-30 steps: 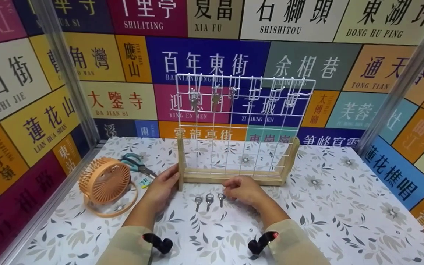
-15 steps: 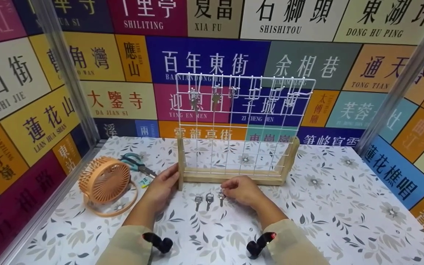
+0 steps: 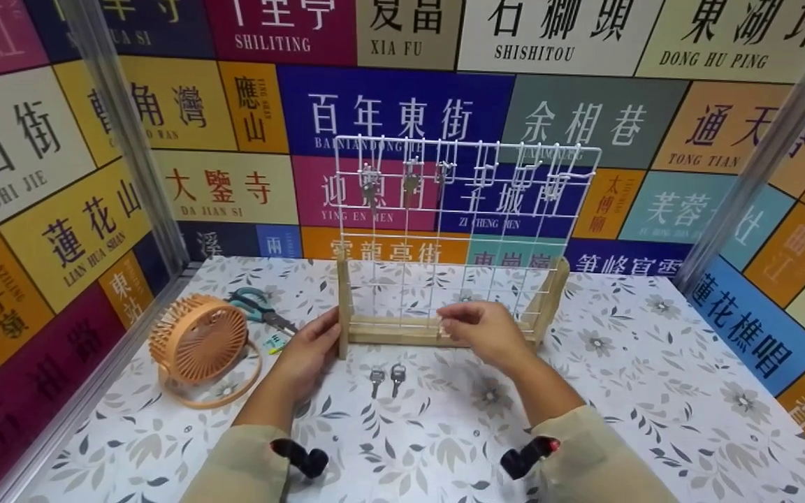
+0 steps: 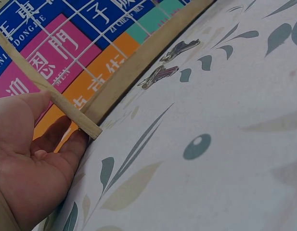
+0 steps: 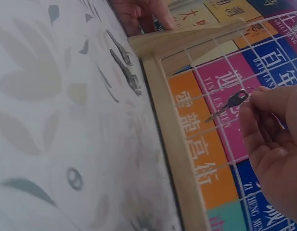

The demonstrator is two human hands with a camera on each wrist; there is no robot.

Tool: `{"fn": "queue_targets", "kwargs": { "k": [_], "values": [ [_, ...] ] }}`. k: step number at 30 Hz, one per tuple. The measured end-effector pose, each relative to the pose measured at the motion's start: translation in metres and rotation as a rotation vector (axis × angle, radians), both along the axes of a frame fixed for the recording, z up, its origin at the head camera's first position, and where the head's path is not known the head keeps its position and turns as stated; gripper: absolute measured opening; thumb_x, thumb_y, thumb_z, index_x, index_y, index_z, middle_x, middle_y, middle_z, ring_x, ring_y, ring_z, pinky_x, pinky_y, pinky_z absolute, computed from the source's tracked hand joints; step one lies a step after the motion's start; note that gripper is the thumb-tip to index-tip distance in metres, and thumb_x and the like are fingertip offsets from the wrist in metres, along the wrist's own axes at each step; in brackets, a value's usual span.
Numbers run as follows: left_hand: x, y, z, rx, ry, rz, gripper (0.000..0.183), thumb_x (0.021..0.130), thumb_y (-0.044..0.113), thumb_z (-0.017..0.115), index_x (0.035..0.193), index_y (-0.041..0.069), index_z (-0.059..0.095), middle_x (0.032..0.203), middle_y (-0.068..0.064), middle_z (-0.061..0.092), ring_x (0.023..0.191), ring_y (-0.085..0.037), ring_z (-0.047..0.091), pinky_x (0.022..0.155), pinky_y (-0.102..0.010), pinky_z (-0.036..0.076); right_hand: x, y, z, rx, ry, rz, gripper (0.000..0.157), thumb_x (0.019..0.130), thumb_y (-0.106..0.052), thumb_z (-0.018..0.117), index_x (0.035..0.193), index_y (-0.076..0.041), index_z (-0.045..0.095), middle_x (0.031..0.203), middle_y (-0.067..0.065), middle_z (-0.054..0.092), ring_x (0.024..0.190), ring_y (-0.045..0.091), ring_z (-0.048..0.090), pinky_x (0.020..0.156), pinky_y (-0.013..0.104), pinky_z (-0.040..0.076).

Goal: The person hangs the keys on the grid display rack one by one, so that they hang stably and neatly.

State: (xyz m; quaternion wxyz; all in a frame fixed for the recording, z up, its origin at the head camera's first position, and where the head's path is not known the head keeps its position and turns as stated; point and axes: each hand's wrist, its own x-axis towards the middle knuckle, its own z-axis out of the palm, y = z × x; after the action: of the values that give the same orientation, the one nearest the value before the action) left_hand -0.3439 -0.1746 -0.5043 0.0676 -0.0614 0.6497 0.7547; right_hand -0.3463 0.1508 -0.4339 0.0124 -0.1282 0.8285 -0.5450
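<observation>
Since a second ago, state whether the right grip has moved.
Yes: in the head view, the right grip has moved up and rightward, relative to the wooden base.

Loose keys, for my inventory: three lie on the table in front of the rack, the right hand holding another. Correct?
Not three: the head view shows two keys on the table in front of the rack; the right hand holds another key.

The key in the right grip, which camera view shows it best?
The right wrist view: the key protrudes from the right grip, its blade plain. Head view: barely discernible. Left wrist view: not shown.
</observation>
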Motion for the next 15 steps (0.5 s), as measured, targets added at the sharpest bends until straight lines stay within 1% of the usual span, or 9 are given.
{"fn": "queue_targets", "kwargs": {
  "k": [4, 9, 12, 13, 15],
  "values": [
    [-0.001, 0.0, 0.002, -0.018, -0.008, 0.0, 0.045, 0.112, 0.026, 0.057, 0.156, 0.033, 0.055, 0.167, 0.009, 0.048, 0.158, -0.017, 0.043, 0.134, -0.041, 0.035, 0.001, 0.016, 0.03, -0.011, 0.083, -0.033, 0.025, 0.099, -0.013, 0.076, 0.122, -0.005, 0.079, 0.114, 0.015, 0.08, 0.094, 0.024, 0.076, 0.083, 0.026, 0.065],
    [0.001, 0.001, 0.004, -0.027, -0.002, -0.001, 0.045, 0.112, 0.025, 0.057, 0.157, 0.033, 0.054, 0.168, 0.008, 0.048, 0.159, -0.018, 0.042, 0.134, -0.041, 0.034, 0.006, 0.03, 0.068, -0.07, 0.138, -0.07, 0.025, 0.101, -0.013, 0.074, 0.124, -0.005, 0.077, 0.115, 0.008, 0.079, 0.094, 0.018, 0.075, 0.086, 0.023, 0.065],
    [0.003, 0.001, 0.004, -0.031, -0.012, 0.004, 0.045, 0.112, 0.026, 0.057, 0.156, 0.035, 0.055, 0.167, 0.01, 0.048, 0.159, -0.017, 0.042, 0.134, -0.041, 0.034, 0.009, 0.034, 0.087, -0.102, 0.175, -0.096, 0.024, 0.102, -0.016, 0.073, 0.124, -0.005, 0.077, 0.114, 0.005, 0.079, 0.094, 0.018, 0.075, 0.087, 0.024, 0.066],
    [0.003, 0.001, 0.004, -0.027, -0.014, 0.005, 0.045, 0.112, 0.026, 0.057, 0.155, 0.035, 0.055, 0.167, 0.01, 0.048, 0.159, -0.018, 0.042, 0.134, -0.041, 0.034, 0.01, 0.034, 0.093, -0.1, 0.183, -0.11, 0.024, 0.103, -0.019, 0.073, 0.124, -0.007, 0.077, 0.112, 0.004, 0.079, 0.093, 0.017, 0.075, 0.083, 0.022, 0.065],
    [0.004, 0.001, 0.003, -0.02, -0.017, 0.008, 0.045, 0.111, 0.025, 0.058, 0.155, 0.035, 0.055, 0.167, 0.009, 0.048, 0.159, -0.018, 0.042, 0.134, -0.041, 0.034, 0.012, 0.034, 0.105, -0.123, 0.196, -0.133, 0.023, 0.104, -0.02, 0.072, 0.123, -0.008, 0.077, 0.113, 0.004, 0.079, 0.097, 0.018, 0.075, 0.085, 0.022, 0.066]
  ]
}}
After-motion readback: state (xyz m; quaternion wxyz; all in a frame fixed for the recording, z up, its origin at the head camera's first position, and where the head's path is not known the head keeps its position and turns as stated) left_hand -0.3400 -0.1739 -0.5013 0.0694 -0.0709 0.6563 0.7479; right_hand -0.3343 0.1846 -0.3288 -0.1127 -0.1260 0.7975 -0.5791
